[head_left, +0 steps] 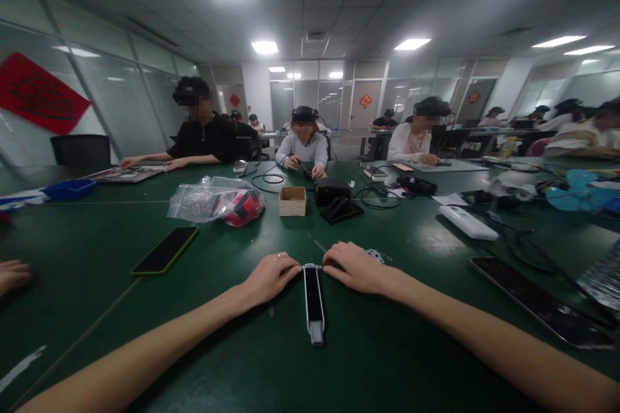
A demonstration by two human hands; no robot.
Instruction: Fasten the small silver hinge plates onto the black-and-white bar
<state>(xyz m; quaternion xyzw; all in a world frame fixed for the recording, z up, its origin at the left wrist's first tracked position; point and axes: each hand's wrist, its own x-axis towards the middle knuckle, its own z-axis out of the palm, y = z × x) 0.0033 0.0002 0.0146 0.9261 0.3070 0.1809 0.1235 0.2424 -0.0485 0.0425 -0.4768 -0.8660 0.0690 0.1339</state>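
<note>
Nearest on the green table (242, 364) lies the slim device (314, 297), flat, white-rimmed and dark-faced, its grey end piece (316, 333) toward the near side; at its far end the left hand (274, 277) and the right hand (356, 269) each have thumb and fingers drawn together, pinching at a corner, though any thin bit between them is too small to tell; I'd call the work midway, the device looking whole but small loose plates (374, 255) lying just beyond the right hand, whether taken off or still due I cannot tell; the table's near edge is out of view; there's room to draw back, with a green-rimmed phone (165, 250) well apart at left, another person's hand (14, 274) beyond it at the left border, and a dark phone (540, 302) at right; farther off, a small box (292, 201) and a plastic bag (213, 199) hem the reach.
</note>
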